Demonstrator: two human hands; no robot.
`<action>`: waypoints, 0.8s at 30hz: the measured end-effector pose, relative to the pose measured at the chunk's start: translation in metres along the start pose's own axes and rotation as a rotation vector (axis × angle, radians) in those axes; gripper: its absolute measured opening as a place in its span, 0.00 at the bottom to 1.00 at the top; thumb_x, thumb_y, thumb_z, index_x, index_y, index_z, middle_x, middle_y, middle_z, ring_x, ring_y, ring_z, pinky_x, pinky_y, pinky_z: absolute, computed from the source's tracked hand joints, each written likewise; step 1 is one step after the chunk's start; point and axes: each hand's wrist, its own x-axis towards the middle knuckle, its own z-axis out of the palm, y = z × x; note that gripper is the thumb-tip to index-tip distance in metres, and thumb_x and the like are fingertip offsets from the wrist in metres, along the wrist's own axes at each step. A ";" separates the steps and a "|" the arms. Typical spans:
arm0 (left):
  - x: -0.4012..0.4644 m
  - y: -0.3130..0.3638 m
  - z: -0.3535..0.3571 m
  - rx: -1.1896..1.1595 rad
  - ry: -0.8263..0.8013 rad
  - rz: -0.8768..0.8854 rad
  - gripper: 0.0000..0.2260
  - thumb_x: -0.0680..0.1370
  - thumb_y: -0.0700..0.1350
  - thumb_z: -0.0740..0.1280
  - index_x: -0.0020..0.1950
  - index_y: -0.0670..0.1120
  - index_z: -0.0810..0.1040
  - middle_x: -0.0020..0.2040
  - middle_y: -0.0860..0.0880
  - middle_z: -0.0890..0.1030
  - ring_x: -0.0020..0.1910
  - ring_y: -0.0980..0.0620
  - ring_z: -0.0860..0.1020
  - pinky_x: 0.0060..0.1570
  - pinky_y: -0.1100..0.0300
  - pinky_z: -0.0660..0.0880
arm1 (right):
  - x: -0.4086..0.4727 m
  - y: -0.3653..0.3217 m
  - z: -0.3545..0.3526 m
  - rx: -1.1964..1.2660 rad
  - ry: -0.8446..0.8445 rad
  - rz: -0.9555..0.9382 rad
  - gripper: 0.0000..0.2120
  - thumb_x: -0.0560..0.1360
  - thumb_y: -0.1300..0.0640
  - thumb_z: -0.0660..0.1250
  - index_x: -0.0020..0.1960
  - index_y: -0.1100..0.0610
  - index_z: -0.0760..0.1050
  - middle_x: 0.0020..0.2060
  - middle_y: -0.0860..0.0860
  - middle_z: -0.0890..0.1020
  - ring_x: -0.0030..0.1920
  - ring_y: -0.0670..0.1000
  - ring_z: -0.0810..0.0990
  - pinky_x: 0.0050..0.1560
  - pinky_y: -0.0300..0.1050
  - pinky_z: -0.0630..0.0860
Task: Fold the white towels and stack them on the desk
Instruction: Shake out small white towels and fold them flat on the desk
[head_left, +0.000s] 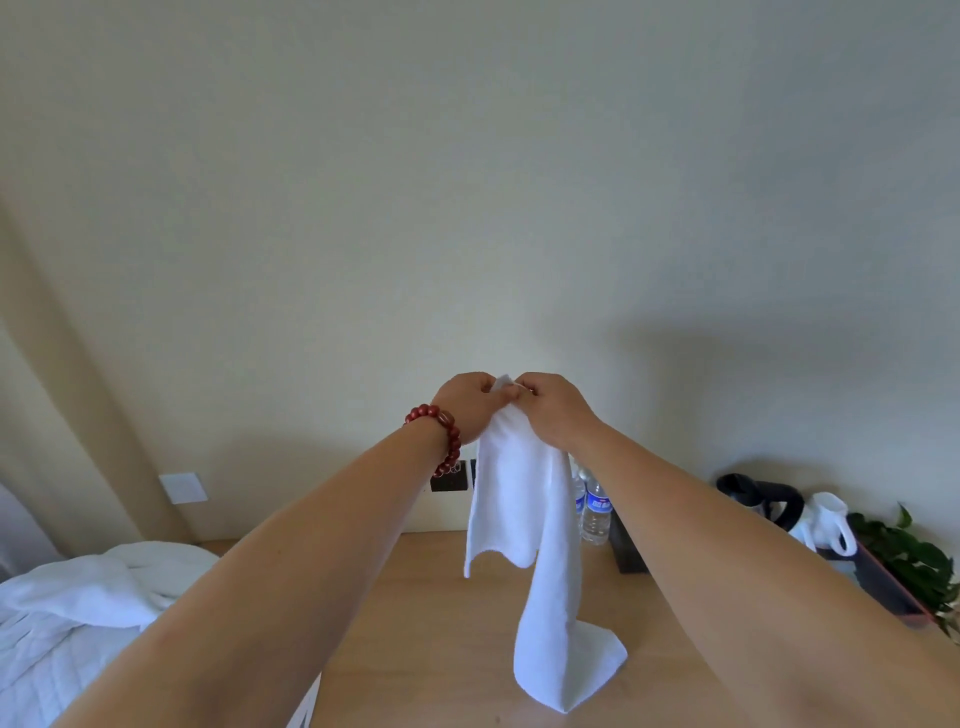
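Observation:
A white towel (524, 519) hangs in the air above the wooden desk (415, 623), its lower end trailing onto the desk top. My left hand (470, 402), with a red bead bracelet at the wrist, and my right hand (553, 408) are raised side by side. Both pinch the towel's top edge, and their fingers nearly touch each other. One fold of the towel hangs short on the left; a longer part drops to the desk.
Two water bottles (595, 512) stand at the desk's back by the wall. Right of them are a black kettle (761, 496), a white jug (831, 525) and a potted plant (914, 561). More white towels (98, 582) lie on a bed at the left.

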 end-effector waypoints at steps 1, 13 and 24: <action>0.000 -0.001 -0.001 -0.023 0.052 -0.013 0.21 0.79 0.57 0.66 0.45 0.37 0.78 0.36 0.48 0.71 0.35 0.50 0.67 0.35 0.59 0.65 | 0.000 -0.001 0.001 -0.005 -0.009 -0.013 0.21 0.82 0.49 0.61 0.33 0.54 0.63 0.28 0.47 0.67 0.31 0.49 0.64 0.33 0.43 0.61; 0.002 -0.001 -0.016 -0.143 0.484 -0.117 0.19 0.82 0.51 0.62 0.36 0.40 0.74 0.31 0.48 0.72 0.31 0.47 0.70 0.32 0.57 0.68 | -0.026 -0.010 0.024 0.506 -0.083 0.160 0.13 0.69 0.45 0.69 0.39 0.54 0.72 0.35 0.54 0.70 0.37 0.52 0.68 0.42 0.48 0.63; 0.014 0.037 -0.062 -0.059 0.677 0.089 0.14 0.83 0.50 0.61 0.41 0.45 0.76 0.33 0.53 0.74 0.35 0.52 0.73 0.37 0.60 0.64 | -0.136 0.070 0.104 0.519 -0.146 0.393 0.18 0.64 0.46 0.68 0.48 0.58 0.81 0.39 0.47 0.82 0.41 0.48 0.79 0.44 0.46 0.72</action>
